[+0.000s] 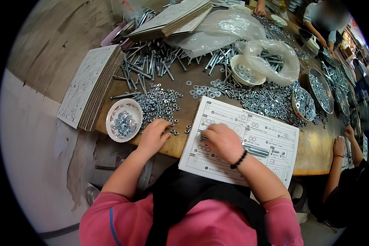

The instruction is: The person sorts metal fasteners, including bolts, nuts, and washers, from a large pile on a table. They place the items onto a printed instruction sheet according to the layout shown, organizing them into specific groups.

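Observation:
My left hand [153, 137] rests at the near edge of a pile of small metal nuts [162, 100]. Its fingers are curled together at the table edge, and what they hold, if anything, is hidden. My right hand [223, 141], with a black beaded bracelet on the wrist, bends over a white printed card [186, 158] showing outlines of hardware. Its fingers are closed near the card's left side; their contents cannot be made out. Long metal bolts [256, 150] lie on the card beside the right wrist. Left of my left hand stands a patterned bowl [112, 133] of washers or nuts.
Stacks of printed cards stand at the left [96, 88] and back [174, 18]. Loose bolts [151, 63] and a clear plastic bag [225, 30] cover the far table. A white bowl [258, 80] holds washers. At right, a co-worker's hands [339, 146] are near another card.

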Tool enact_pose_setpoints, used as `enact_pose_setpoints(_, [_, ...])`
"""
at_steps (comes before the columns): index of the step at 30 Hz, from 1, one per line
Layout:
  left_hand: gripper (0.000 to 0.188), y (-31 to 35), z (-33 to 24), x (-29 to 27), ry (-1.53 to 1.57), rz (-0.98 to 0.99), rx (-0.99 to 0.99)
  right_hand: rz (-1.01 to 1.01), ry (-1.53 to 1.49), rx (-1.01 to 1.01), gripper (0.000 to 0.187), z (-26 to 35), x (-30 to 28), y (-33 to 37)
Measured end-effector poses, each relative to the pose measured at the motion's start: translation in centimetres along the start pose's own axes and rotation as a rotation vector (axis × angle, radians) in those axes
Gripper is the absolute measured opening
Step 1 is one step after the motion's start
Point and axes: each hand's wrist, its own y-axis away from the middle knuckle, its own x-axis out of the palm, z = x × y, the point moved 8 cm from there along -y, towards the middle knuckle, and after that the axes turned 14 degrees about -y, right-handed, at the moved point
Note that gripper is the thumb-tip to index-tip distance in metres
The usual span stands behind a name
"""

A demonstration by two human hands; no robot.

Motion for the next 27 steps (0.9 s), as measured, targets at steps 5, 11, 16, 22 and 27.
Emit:
enact_pose_setpoints(5, [0.031, 0.2, -0.6, 1.2, -0.135, 0.019, 0.165, 0.241, 0.187, 0.093, 0.013, 0.3, 5.9, -5.5])
enact_pose_setpoints(11, [0.023, 0.2, 0.2, 2.2, -0.154, 0.103, 0.110, 0.520, 0.307, 0.285, 0.019, -1.1, 9.7, -8.3])
enact_pose_setpoints(16, [0.024, 0.6, -0.2, 2.0, -0.178, 0.024, 0.112, 0.530, 0.310, 0.227, 0.020, -1.4, 9.9, -8.6])
enact_pose_setpoints(22, [0.024, 0.8, 0.2, 2.7, -0.212, -0.002, 0.151, 0.497, 0.248, 0.168, 0.018, -1.1, 9.3, -8.4])
enact_pose_setpoints(27, [0.021, 0.9, -0.1, 2.3, -0.207, -0.043, 0.160, 0.553, 0.212, 0.134, 0.018, -1.5, 9.8, -8.6])
